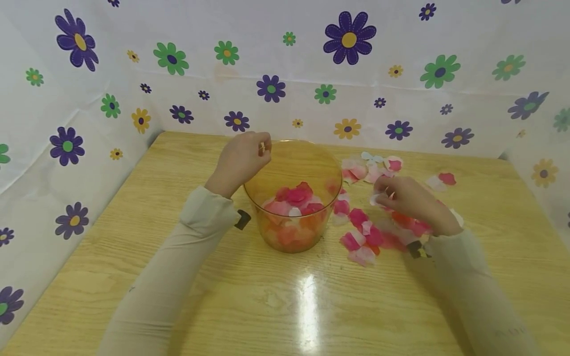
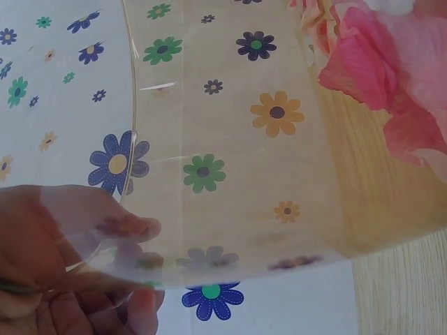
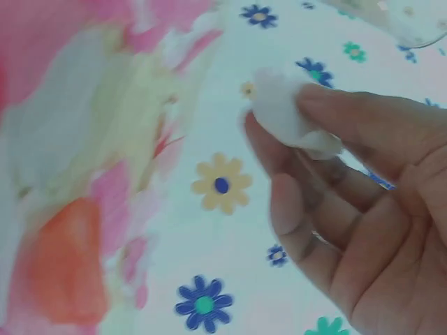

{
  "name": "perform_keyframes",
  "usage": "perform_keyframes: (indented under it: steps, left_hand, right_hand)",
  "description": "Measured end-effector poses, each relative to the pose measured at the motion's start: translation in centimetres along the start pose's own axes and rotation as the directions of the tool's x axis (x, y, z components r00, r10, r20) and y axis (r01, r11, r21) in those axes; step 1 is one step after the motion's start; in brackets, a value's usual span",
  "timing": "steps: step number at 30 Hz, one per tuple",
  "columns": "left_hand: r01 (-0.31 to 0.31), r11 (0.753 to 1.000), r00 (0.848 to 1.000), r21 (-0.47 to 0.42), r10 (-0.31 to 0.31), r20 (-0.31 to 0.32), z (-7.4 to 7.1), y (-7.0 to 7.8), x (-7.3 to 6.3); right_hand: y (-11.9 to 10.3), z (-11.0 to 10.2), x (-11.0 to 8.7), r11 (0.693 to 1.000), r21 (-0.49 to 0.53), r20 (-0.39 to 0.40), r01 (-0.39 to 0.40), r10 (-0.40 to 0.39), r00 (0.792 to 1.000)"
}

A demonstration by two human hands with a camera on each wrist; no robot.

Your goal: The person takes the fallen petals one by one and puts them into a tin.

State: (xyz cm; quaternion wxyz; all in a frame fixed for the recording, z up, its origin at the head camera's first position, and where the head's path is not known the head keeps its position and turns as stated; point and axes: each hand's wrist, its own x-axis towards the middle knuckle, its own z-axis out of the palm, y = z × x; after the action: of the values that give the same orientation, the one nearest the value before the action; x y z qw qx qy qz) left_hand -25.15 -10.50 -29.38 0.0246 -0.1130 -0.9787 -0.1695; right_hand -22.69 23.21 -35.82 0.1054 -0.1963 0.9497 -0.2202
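Observation:
An amber see-through plastic bucket (image 1: pixel 313 165) stands on the table, holding a heap of pink, red, orange and white artificial petals (image 1: pixel 297 196). My left hand (image 1: pixel 240 159) grips the bucket's upper left rim; in the left wrist view the thumb and fingers lie to either side of the clear wall (image 2: pixel 230 174). Right of the bucket, my right hand (image 1: pixel 409 200) pinches a white petal (image 3: pixel 283 115) between thumb and forefinger, raised above the scattered petals. The other fingers of that hand curl loosely.
Loose petals (image 1: pixel 358 217) lie on the wooden table (image 1: pixel 249 301) right of the bucket, some beneath my right hand. A pale blue petal (image 1: pixel 371 157) is among those farther back. White cloth (image 1: pixel 307 64) with printed flowers hangs behind and at both sides.

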Motion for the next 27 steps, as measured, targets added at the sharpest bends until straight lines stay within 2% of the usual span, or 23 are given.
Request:
perform_keyframes:
  steps: [4, 6, 9, 13, 14, 16, 18, 23, 25, 27]
  left_hand:
    - [-0.002, 1.0, 1.0, 0.002, 0.002, 0.0, 0.1, 0.0, 0.1]
    - [-0.006, 1.0, 1.0, 0.004, 0.006, -0.001, 0.1, 0.0, 0.1]
    - [-0.011, 1.0, 1.0, 0.001, 0.011, -0.007, 0.2, -0.1, 0.1]
    - [-0.013, 1.0, 1.0, -0.001, 0.013, -0.013, 0.1, -0.2, 0.0]
    - [-0.013, 1.0, 1.0, -0.002, 0.013, -0.013, 0.1, -0.1, 0.0]
    - [-0.013, 1.0, 1.0, -0.003, 0.013, -0.014, 0.0, -0.1, 0.0]
    - [-0.013, 1.0, 1.0, -0.004, 0.013, -0.014, -0.1, -0.1, 0.0]
    - [-0.008, 1.0, 1.0, -0.012, 0.008, -0.01, 0.0, -0.2, 0.0]
    - [-0.005, 1.0, 1.0, -0.016, 0.005, -0.005, 0.1, -0.2, 0.0]
    - [-0.003, 1.0, 1.0, -0.021, 0.003, -0.003, 0.1, -0.2, 0.0]
  right_hand:
    - [-1.2, -0.6, -0.6, 0.992, 0.028, -0.127, 0.12, -0.115, 0.985]
    - [-2.0, -0.8, -0.7, 0.981, 0.024, -0.194, 0.191, -0.183, 0.964]
    - [-3.6, -1.2, -0.6, 0.949, -0.002, -0.311, 0.315, -0.3, 0.902]
    - [-6.2, -1.7, 0.1, 0.888, -0.031, -0.437, 0.458, -0.424, 0.793]
    - [-6.8, -1.8, 0.3, 0.873, -0.03, -0.453, 0.486, -0.446, 0.772]
    - [-8.1, -1.9, 1.0, 0.848, -0.024, -0.455, 0.529, -0.48, 0.75]
    - [-9.1, -1.9, 1.8, 0.834, -0.023, -0.424, 0.551, -0.508, 0.75]
    - [-10.7, -1.5, 3.2, 0.834, -0.011, -0.32, 0.551, -0.525, 0.788]
    - [-10.9, -1.5, 3.4, 0.835, -0.017, -0.305, 0.55, -0.528, 0.793]
    - [-10.8, -1.6, 3.4, 0.832, -0.03, -0.303, 0.554, -0.536, 0.788]
